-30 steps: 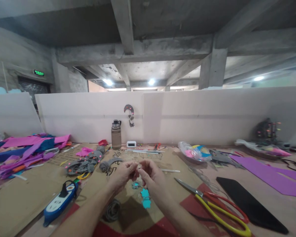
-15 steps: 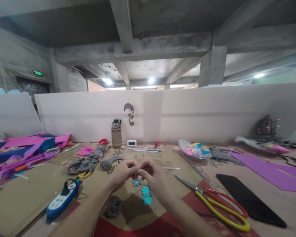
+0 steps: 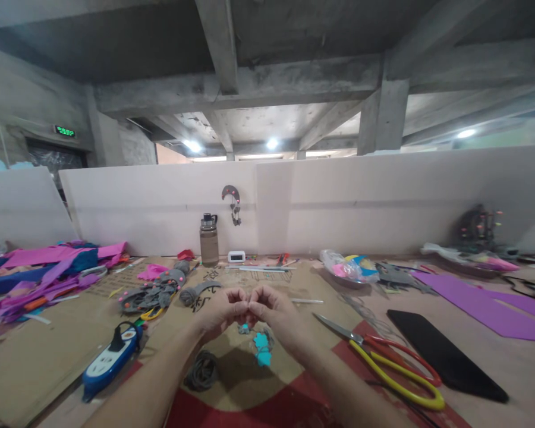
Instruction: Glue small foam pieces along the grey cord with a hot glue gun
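both hands raised mid-frame, left hand (image 3: 220,309), right hand (image 3: 271,309), fingertips pinched together

Site: craft workshop | bare concrete beams (image 3: 223,47) running overhead | white partition boards (image 3: 160,202) fencing the cardboard-covered surface (image 3: 35,356) | purple foam sheets (image 3: 472,300), scissors (image 3: 363,343), grey felt scraps (image 3: 147,295) lying about

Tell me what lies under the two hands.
Below the left hand and right hand, teal cut-outs lie on the cardboard, with a grey coil beside the left forearm. Whatever the hands pinch between them is hidden by the curled fingers.
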The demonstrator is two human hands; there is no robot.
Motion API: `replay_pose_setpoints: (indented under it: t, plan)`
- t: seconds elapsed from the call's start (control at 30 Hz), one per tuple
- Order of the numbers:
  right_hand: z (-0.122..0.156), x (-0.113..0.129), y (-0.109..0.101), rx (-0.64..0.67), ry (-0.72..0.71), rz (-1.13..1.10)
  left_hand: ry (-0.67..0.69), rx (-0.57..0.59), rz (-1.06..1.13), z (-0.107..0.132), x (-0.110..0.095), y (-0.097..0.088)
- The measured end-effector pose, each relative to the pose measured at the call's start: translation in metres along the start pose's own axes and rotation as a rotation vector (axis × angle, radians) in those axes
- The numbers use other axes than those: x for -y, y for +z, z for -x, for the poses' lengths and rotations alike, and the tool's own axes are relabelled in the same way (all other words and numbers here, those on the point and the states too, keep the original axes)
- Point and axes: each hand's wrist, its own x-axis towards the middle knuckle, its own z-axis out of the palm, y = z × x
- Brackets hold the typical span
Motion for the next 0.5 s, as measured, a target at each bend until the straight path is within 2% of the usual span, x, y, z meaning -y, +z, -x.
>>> replay_pose_setpoints:
  t: [0.1,0.17,0.3,0.5]
  plan:
    - [-0.002,-0.0032,0.0005,-0.034,-0.009,0.004,0.006,-0.006,0.013,-0.0013,0.0018,-0.001]
    - [-0.0024,-0.0032,0.0006,-0.028,-0.029,0.082,0.008,-0.017,-0.003,-0.0018,0.0025,-0.0018]
    - [-0.0005,-0.0023,-0.0018,-0.027,-0.077,0.345,0.012,-0.014,-0.053,-0.002,0.0035,-0.0024]
    - [0.0049,-0.0027,-0.005,-0.168,-0.217,0.732,0.031,-0.098,-0.1,-0.0061,0.0104,-0.0026]
